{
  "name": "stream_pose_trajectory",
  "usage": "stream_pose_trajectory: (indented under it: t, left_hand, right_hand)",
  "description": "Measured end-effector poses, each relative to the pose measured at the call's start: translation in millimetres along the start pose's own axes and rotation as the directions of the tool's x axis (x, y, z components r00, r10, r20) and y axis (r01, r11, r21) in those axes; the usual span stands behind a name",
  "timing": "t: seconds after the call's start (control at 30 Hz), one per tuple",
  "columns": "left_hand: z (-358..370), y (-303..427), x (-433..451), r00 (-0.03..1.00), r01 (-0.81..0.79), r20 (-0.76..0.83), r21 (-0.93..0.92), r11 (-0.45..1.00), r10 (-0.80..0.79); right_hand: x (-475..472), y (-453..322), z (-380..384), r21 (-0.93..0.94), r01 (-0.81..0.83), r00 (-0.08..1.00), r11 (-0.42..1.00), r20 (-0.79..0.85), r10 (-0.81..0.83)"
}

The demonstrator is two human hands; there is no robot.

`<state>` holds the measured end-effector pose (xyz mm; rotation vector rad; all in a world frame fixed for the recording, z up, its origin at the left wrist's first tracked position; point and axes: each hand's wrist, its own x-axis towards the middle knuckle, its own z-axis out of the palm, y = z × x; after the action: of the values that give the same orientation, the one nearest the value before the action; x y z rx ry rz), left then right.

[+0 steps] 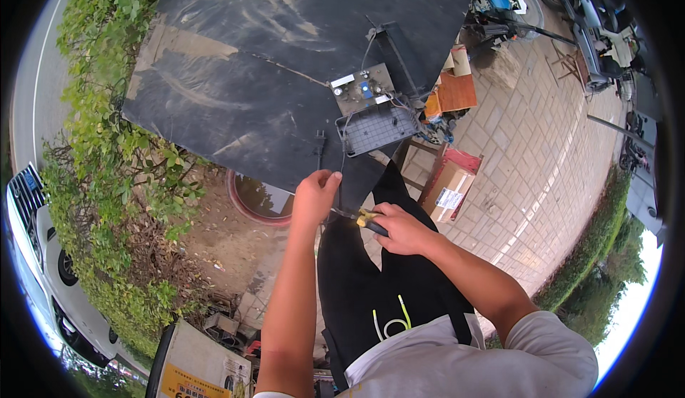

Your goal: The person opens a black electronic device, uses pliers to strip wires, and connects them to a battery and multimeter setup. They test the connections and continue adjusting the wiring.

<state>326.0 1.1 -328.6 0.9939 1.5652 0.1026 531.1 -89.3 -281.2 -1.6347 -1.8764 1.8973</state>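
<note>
My left hand (317, 194) pinches a thin dark cable (343, 169) at the near edge of the black-covered table (257, 114). To its right, my right hand (398, 229) is closed on a hand tool with yellow and black handles (369, 221), probably pliers or a stripper; its jaws are hard to make out. A two-pin power plug (320, 138) lies on the cover just beyond my left hand. Farther off rest a circuit board (364, 88) with components, an open black plastic housing (379, 128) with a gridded inside, and a long black casing part (398, 58).
Below the table's left edge stands a round red-rimmed basin of water (235, 205). A cardboard box (449, 189) sits on a stool at the right. Bushes (107, 130) line the left side, beside a parked white car (69, 291). Motorbikes (594, 50) stand at upper right.
</note>
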Motion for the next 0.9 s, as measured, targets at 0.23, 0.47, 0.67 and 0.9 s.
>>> stream_pose_trajectory:
  t: [0.23, 0.47, 0.67, 0.9]
  left_hand:
    - [27, 35, 53, 0.998, 0.002, -0.059, 0.136, 0.991, 0.006]
    - [21, 52, 59, 0.980, 0.002, -0.191, 0.297, 0.955, 0.058]
    - [7, 53, 79, 0.994, -0.098, -0.068, -0.127, 0.987, 0.090]
    - [8, 52, 80, 0.991, -0.024, 0.109, -0.423, 0.906, 0.077]
  right_hand:
    - [-9, 5, -12, -0.081, 0.019, 0.999, 0.997, 0.031, -0.016]
    - [-13, 5, -35, -0.212, 0.025, 0.997, 0.977, -0.069, -0.040]
    - [-16, -11, -97, -0.457, -0.087, 0.993, 0.885, 0.026, 0.111]
    - [-4, -19, -140, -0.668, -0.194, 0.978, 0.719, -0.078, 0.192]
